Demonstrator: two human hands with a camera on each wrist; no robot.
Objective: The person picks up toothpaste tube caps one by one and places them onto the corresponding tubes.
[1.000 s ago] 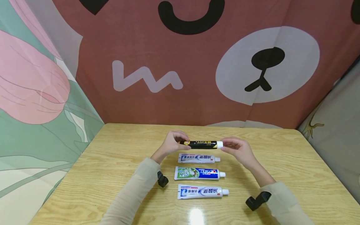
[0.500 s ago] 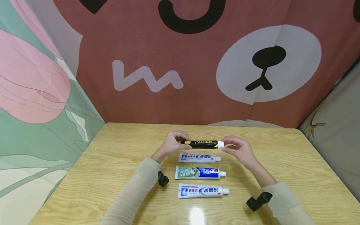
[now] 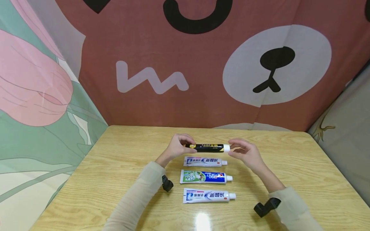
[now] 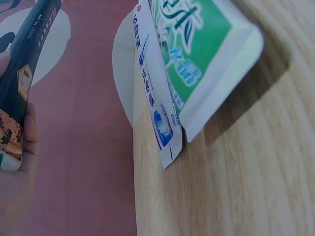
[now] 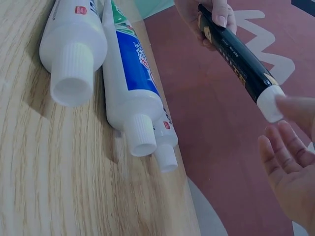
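Note:
A black toothpaste tube with a white cap [image 3: 207,148] is held level above the far part of the table. My left hand [image 3: 177,147] grips its flat end, thumb in front and fingers behind. At the other end my right hand [image 3: 245,154] has thumb and fingertips around the white cap [image 5: 269,104]; the thumb [image 5: 295,110] is blurred in the right wrist view. Below lie a small white toothpaste tube [image 3: 202,161], a green and blue toothpaste tube [image 3: 202,176] and a larger white toothpaste tube [image 3: 205,196], one under another, caps to the right.
The wooden table [image 3: 115,166] carries the row of tubes between my forearms. A printed cloth [image 3: 150,109] hangs behind its far edge, with other cloths at both sides. Black wrist cameras [image 3: 167,183] sit on my sleeves.
The black tube stays in nearly the same place, with my left hand still on it. My right thumb and fingers have shifted slightly at the cap. The tubes on the table have not moved.

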